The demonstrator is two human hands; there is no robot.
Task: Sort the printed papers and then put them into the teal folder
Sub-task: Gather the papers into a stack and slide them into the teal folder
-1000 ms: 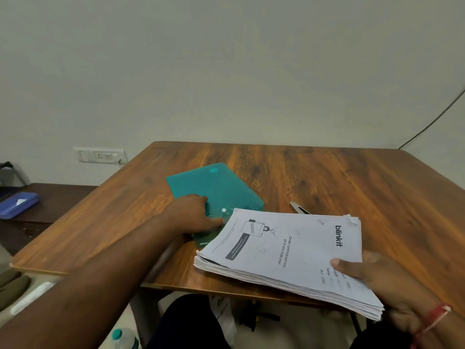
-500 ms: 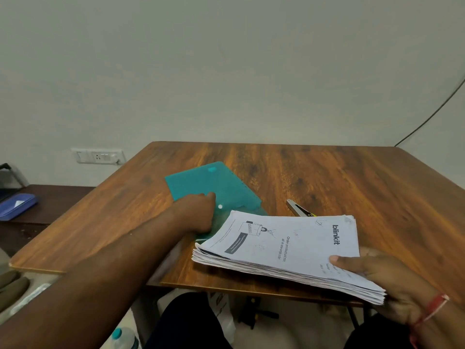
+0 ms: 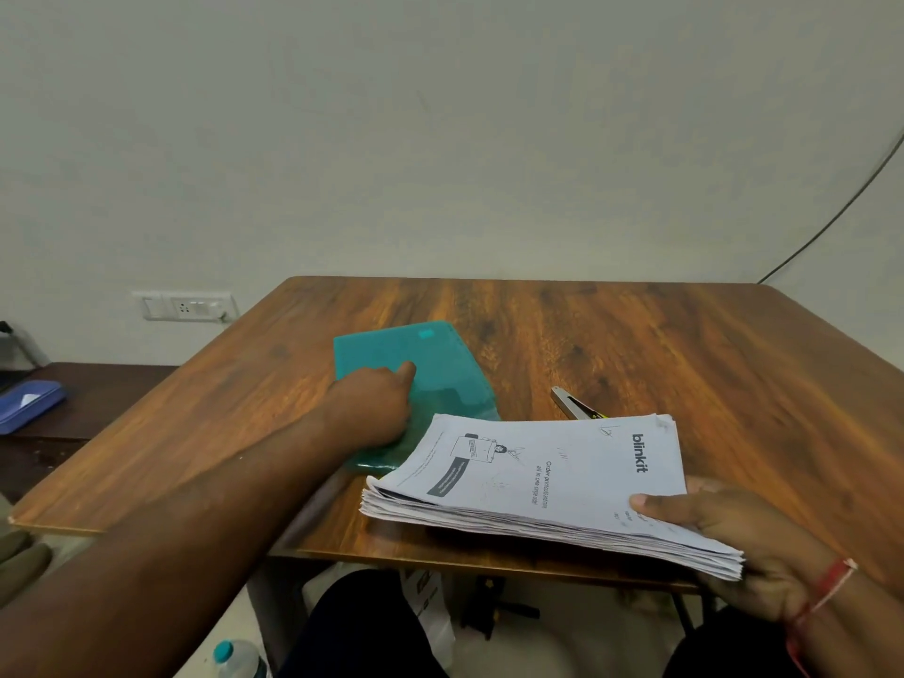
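Your left hand [image 3: 372,408] is lying on the flat teal plastic folder [image 3: 440,364], which sits on the brown wooden counter [image 3: 685,345] closer to the left edge than the right, a bit back from the near edge. The fingers [image 3: 405,373] look tucked in, but honestly you can't tell if they're pinching the cover or just pressing it. Your right hand [image 3: 734,535] grips the thick stack of printed white papers [image 3: 538,477], thumb on top. That stack hangs out over the near edge, and its far left corner covers the folder's near corner. A metal box cutter [image 3: 570,402] lies just behind the stack.
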